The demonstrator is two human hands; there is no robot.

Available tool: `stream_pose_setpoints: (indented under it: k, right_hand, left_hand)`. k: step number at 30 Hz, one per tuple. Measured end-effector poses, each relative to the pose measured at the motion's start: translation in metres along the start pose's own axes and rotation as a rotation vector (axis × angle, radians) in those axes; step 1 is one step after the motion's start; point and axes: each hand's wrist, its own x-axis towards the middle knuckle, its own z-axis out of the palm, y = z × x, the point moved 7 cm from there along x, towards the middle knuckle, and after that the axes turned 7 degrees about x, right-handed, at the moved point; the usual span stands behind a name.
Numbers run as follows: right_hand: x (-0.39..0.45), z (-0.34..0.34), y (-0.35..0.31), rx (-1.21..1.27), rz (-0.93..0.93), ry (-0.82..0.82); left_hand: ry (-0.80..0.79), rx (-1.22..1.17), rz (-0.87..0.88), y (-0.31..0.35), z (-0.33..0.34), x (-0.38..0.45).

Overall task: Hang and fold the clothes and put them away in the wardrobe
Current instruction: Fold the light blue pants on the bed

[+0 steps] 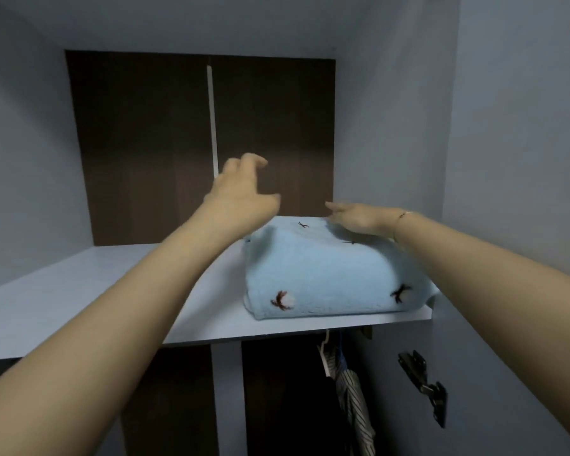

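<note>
Folded blue garment (333,274) on shelf (79,291); right hand (356,218) flat atop; left hand (241,195) empty, loosely curled.

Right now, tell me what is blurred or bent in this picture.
Head view: left hand motion-blurred above the folded blue garment; right hand slightly soft; wide-angle lens bows the shelf edge; lower compartment dim.

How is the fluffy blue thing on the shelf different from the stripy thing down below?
The folded blue garment lies on the shelf; the striped garment hangs on a hanger beneath. The blue one is fluffy with small dark motifs; the hanging one has thin stripes. Both are in the wardrobe.
</note>
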Motion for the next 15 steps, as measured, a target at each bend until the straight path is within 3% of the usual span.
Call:
stream_pose_setpoints:
  k: [3,6,9,15]
  right_hand:
    - [-0.002,-0.006,0.013,-0.054,0.089,-0.046]
    - [-0.002,0.015,0.02,-0.082,0.08,-0.154]
    - [0.01,0.029,0.031,-0.034,0.044,-0.139]
    - [0.023,0.038,0.045,0.047,0.058,-0.139]
  left_hand:
    - [-0.292,0.363,0.084,0.031,0.063,0.039]
    - [-0.556,0.559,-0.021,-0.011,0.125,0.047]
    - [-0.617,0.365,-0.202,-0.058,0.158,0.037]
    - [-0.638,0.372,-0.233,-0.058,0.171,0.036]
